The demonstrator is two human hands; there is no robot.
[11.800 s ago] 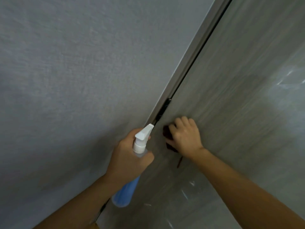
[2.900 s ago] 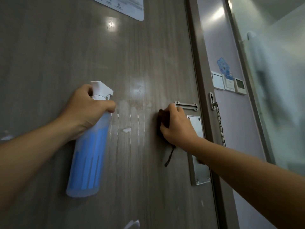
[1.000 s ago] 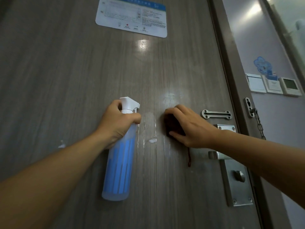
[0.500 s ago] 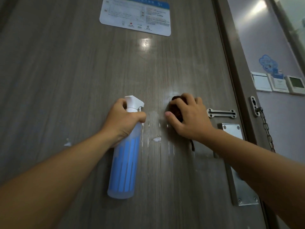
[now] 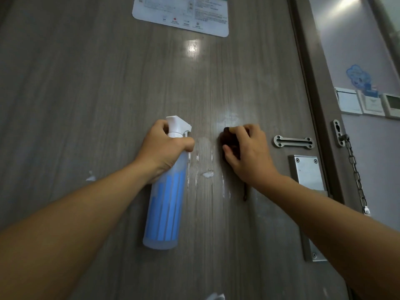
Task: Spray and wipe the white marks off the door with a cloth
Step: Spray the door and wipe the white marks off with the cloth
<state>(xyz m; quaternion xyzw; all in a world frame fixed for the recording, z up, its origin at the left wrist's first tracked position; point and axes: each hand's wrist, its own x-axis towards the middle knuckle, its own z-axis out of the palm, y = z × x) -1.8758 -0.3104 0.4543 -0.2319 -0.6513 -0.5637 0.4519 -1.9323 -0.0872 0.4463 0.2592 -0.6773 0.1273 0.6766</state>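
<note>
Shown, from left to right: a small white smear [image 5: 90,176] low on the grey wood-grain door [image 5: 86,83], well apart from the main work area; the left hand [image 5: 162,150], curled round the neck of the translucent spray bottle of blue liquid with a white trigger head [image 5: 165,210], which hangs nozzle-up close against the door; a cluster of white drips and one thicker white blob [image 5: 207,174] between the two hands; the right hand [image 5: 249,156], fingers bent over a bunched dark brown cloth [image 5: 229,142] and pressing it to the door just right of the streaks, a loose thread of the cloth trailing below the wrist.

Step in hand, as judged: wiping the streaked patch. To do it well, the cloth should travel leftward across the drips under firm, flat pressure, in overlapping vertical strokes that follow the runs downward, finishing on the thick blob (which probably needs a second pass or a fresh spray). Folding the cloth to a clean face would avoid re-smearing. Another white mark [image 5: 214,296] shows at the bottom edge, so the job is far from done.

Further right: a metal slotted chain-guard plate [image 5: 293,142], a steel lock plate [image 5: 307,172], and a door chain [image 5: 355,176] on the frame.

Writing: the white notice with blue header [image 5: 184,16] at the top carries print too small and blurred to read; the bottle shows no legible label.
</note>
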